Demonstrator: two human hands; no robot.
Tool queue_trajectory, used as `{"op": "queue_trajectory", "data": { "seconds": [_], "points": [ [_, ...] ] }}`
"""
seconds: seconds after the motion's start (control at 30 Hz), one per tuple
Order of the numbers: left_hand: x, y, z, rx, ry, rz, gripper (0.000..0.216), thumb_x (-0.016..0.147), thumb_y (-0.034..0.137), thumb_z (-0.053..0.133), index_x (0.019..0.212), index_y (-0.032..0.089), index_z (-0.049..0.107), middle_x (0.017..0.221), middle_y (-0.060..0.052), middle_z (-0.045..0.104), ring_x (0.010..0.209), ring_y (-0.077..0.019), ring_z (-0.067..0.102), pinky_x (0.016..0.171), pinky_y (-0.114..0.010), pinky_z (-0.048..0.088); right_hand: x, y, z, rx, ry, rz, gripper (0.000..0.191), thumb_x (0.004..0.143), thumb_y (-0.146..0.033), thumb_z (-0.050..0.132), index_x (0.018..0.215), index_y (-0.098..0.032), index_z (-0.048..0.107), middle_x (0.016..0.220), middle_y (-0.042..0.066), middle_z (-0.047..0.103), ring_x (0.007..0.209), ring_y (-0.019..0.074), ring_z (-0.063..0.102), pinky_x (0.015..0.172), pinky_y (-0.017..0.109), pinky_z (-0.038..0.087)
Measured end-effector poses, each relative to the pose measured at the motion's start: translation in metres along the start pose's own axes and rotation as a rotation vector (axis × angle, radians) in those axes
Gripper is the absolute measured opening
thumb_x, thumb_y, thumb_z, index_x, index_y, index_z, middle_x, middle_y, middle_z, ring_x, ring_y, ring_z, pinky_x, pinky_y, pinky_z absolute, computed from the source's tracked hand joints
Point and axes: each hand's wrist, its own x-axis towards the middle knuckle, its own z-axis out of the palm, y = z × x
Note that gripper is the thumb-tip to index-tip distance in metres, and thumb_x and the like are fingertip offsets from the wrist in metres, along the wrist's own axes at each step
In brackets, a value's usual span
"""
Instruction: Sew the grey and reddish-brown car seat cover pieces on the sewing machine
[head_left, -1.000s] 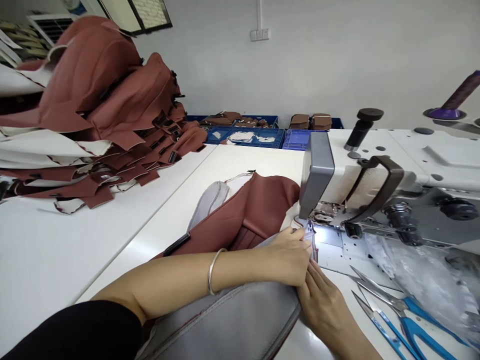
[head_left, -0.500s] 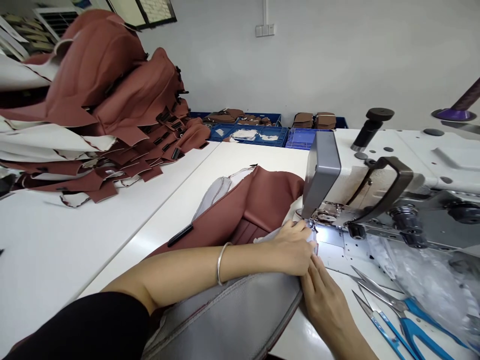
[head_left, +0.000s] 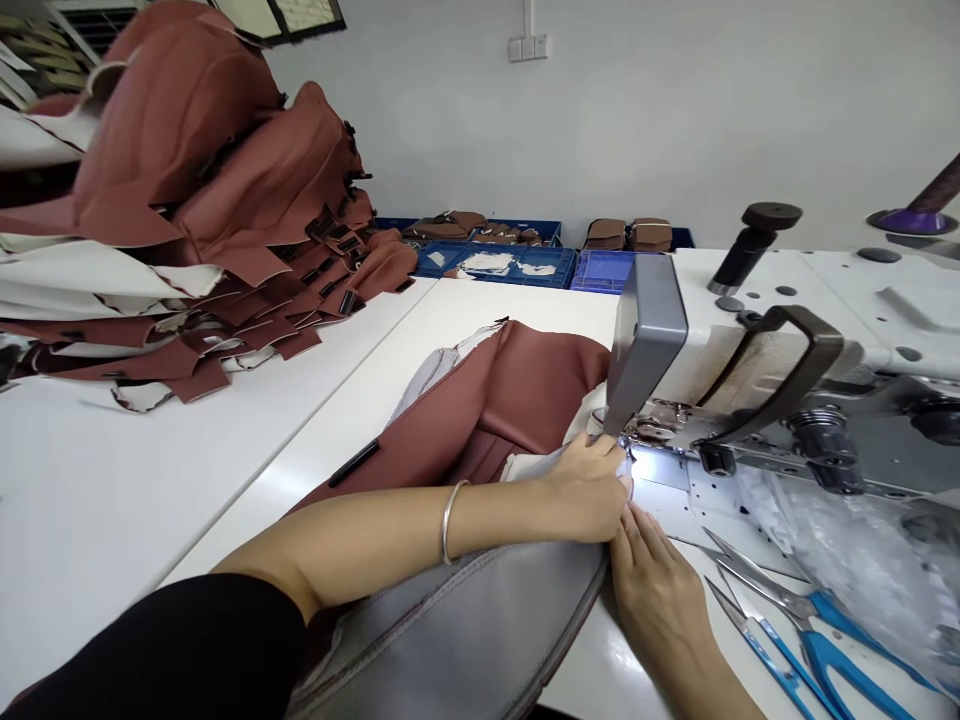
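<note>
A reddish-brown leather cover [head_left: 540,380] with a grey lining [head_left: 480,640] lies across the table, its edge running under the head of a sewing machine [head_left: 645,340]. Close to the lit needle area, my left hand [head_left: 589,495] has its fingers curled onto the cover's edge. Just below it, my right hand [head_left: 656,570] grips the same edge, thumb and fingers pressed together at the seam. The two hands touch or nearly touch. My left hand partly hides the stitching spot.
Large scissors [head_left: 817,610] and blue-handled snips [head_left: 765,640] lie at the right, beside crumpled clear plastic [head_left: 847,560]. A tall pile of reddish-brown covers [head_left: 217,200] fills the left side. Blue crates [head_left: 525,265] with brown pieces stand along the wall.
The view has shifted slightly. Both hands stay on the cover's edge near the needle, and the lining below them has moved a little.
</note>
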Motion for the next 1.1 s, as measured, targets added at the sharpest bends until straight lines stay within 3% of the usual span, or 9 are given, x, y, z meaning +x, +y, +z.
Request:
{"op": "queue_trajectory", "data": {
  "seconds": [0.2,0.5,0.8,1.1],
  "points": [
    [0.002,-0.002,0.002,-0.031,0.022,-0.022,0.017,0.081,0.024,0.048,0.088,0.016,0.062,0.095,-0.009,0.055,0.093,-0.0248,0.045,0.071,-0.037,0.030,0.001,0.009,0.007,-0.007,-0.055,0.007,0.031,0.083,-0.003,0.034,0.105,0.003,0.056,0.110,0.025,0.059,0.107,0.0309,0.055,0.087,0.040,0.050],
    [0.004,-0.002,0.015,-0.069,0.155,-0.062,0.014,0.079,0.021,0.051,0.081,0.015,0.064,0.091,-0.011,0.055,0.097,-0.0270,0.043,0.073,-0.038,0.030,-0.001,0.018,0.013,-0.019,-0.139,0.033,0.032,0.086,-0.009,0.035,0.110,-0.004,0.055,0.117,0.019,0.058,0.114,0.0268,0.050,0.092,0.037,0.046],
    [0.007,-0.006,0.015,-0.047,0.145,-0.075,0.017,0.082,0.017,0.050,0.073,0.016,0.065,0.092,-0.009,0.057,0.100,-0.0280,0.043,0.071,-0.038,0.031,0.009,0.021,0.014,-0.001,-0.160,0.007,0.033,0.085,-0.006,0.035,0.110,0.003,0.054,0.118,0.024,0.056,0.113,0.0286,0.049,0.092,0.038,0.047],
    [-0.002,-0.003,0.028,0.000,0.209,-0.200,0.021,0.087,0.025,0.041,0.086,0.017,0.061,0.101,-0.011,0.055,0.101,-0.0287,0.039,0.074,-0.043,0.031,0.003,0.028,0.022,0.031,-0.218,0.012,0.032,0.088,-0.010,0.036,0.112,-0.001,0.055,0.119,0.022,0.056,0.117,0.0278,0.047,0.093,0.038,0.045]
  ]
}}
